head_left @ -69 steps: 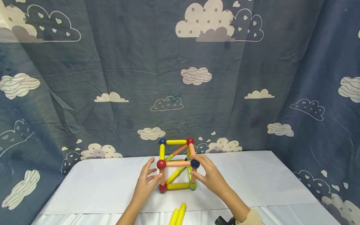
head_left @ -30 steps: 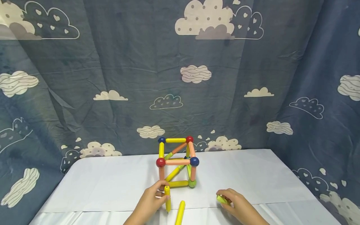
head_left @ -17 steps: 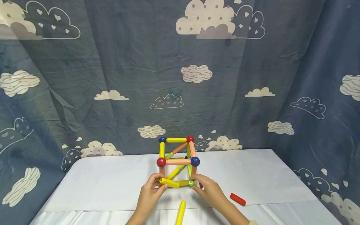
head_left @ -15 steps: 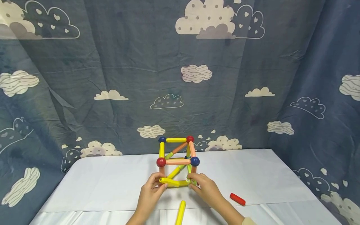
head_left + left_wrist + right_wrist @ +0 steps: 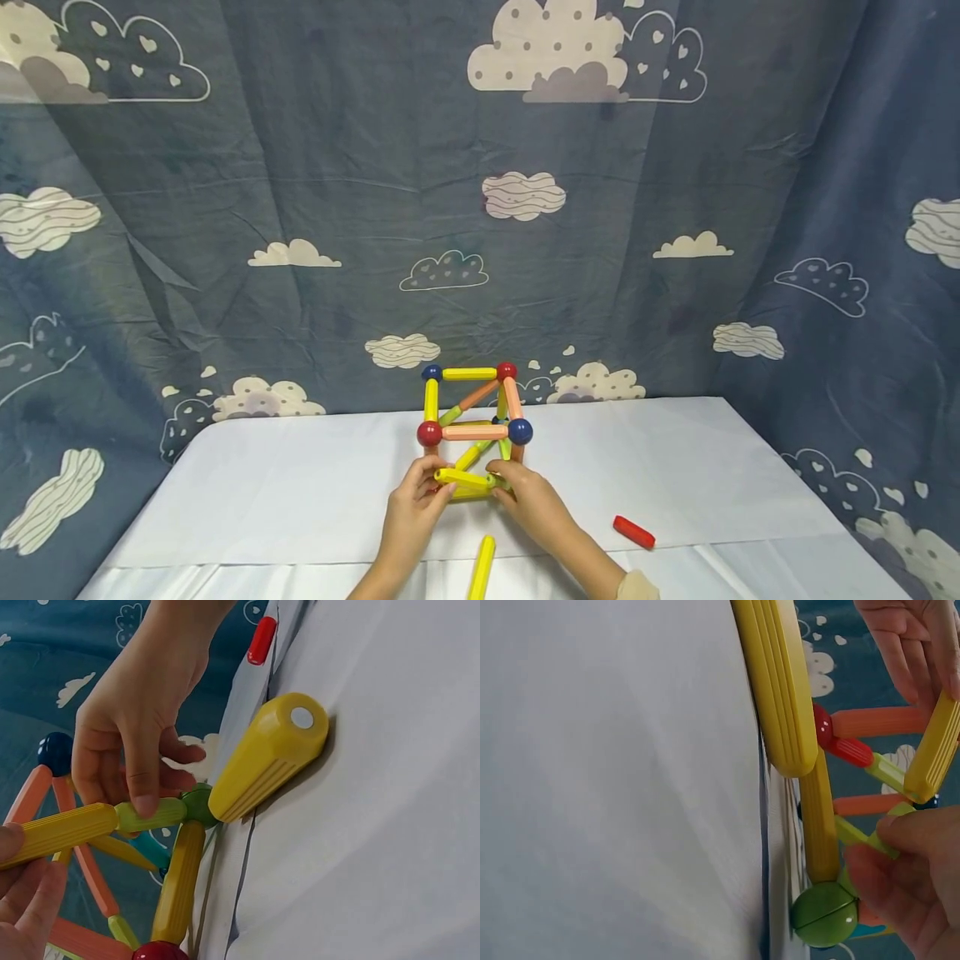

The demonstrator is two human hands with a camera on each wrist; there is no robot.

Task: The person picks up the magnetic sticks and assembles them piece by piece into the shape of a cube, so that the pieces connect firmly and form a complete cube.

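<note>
My left hand (image 5: pixel 408 508) pinches a yellow magnetic stick (image 5: pixel 459 478) near its left end, level in front of a cube-like frame of magnetic sticks and balls. My right hand (image 5: pixel 536 504) pinches a short light green stick (image 5: pixel 154 815) between thumb and fingers. In the left wrist view the two sticks meet end to end. The frame has a red ball (image 5: pixel 430 433) and a blue ball (image 5: pixel 520 431) at its upper front corners, joined by a salmon stick (image 5: pixel 474 432). A green ball (image 5: pixel 825 915) marks its lower right front corner, mostly behind my right hand in the head view.
A loose yellow stick (image 5: pixel 482 567) lies at the front of the white-covered table (image 5: pixel 262 508). A short red stick (image 5: pixel 633 532) lies to the right of my right hand. A dark cloud-printed curtain (image 5: pixel 337 208) hangs behind the table.
Both hands left the frame's front corners. The left took up one of the loose yellow sticks, the right the short green one. The held sticks were apart and have come together, end to end.
</note>
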